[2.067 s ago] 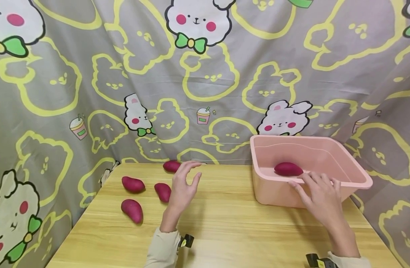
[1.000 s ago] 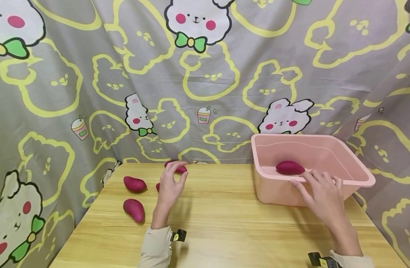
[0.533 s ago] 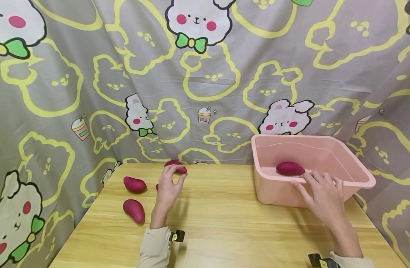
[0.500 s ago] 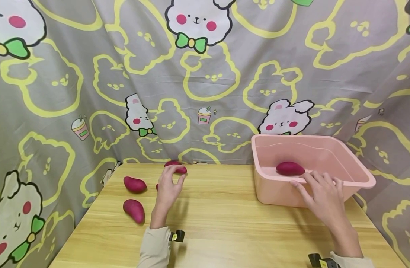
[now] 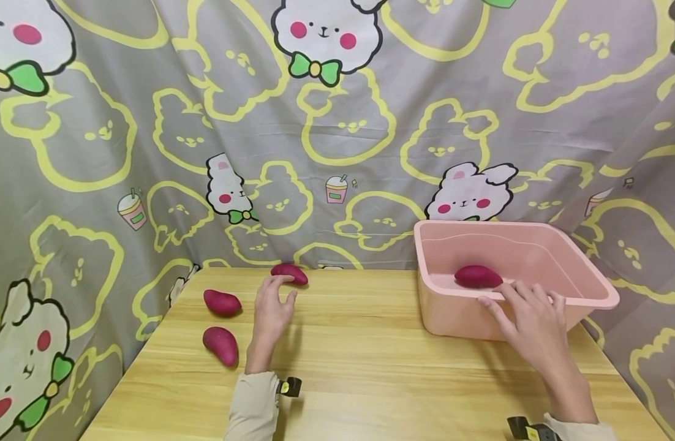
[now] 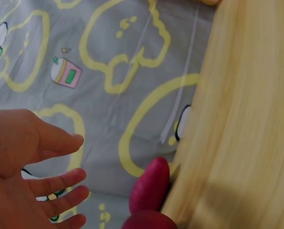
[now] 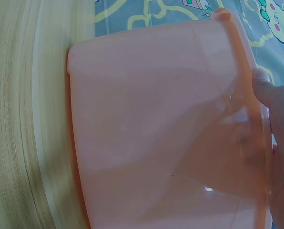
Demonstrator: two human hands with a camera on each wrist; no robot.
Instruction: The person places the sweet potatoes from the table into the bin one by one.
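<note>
My left hand (image 5: pixel 272 315) hovers over the table with fingers loosely bent and thumb apart, holding nothing. Just beyond its fingertips lies a purple-red sweet potato (image 5: pixel 290 274) at the table's back edge. Two more, an upper sweet potato (image 5: pixel 222 303) and a curved lower sweet potato (image 5: pixel 221 346), lie to its left. In the left wrist view a sweet potato (image 6: pixel 150 186) appears beside the spread fingers, with part of another sweet potato (image 6: pixel 149 221) below it. My right hand (image 5: pixel 536 327) grips the front rim of a pink plastic bin (image 5: pixel 453 318), thumb outside. Inside the bin rests one sweet potato (image 5: pixel 478 277).
The wooden table (image 5: pixel 365 367) backs onto a grey curtain (image 5: pixel 365 104) printed with yellow outlines and white cartoon animals. The bin stands at the table's back right, its side wall (image 7: pixel 151 124) filling much of the right wrist view.
My left hand has moved left, and now covers a sweet potato that showed beside it two seconds ago. The right hand keeps its grip on the rim, and the bin looks still.
</note>
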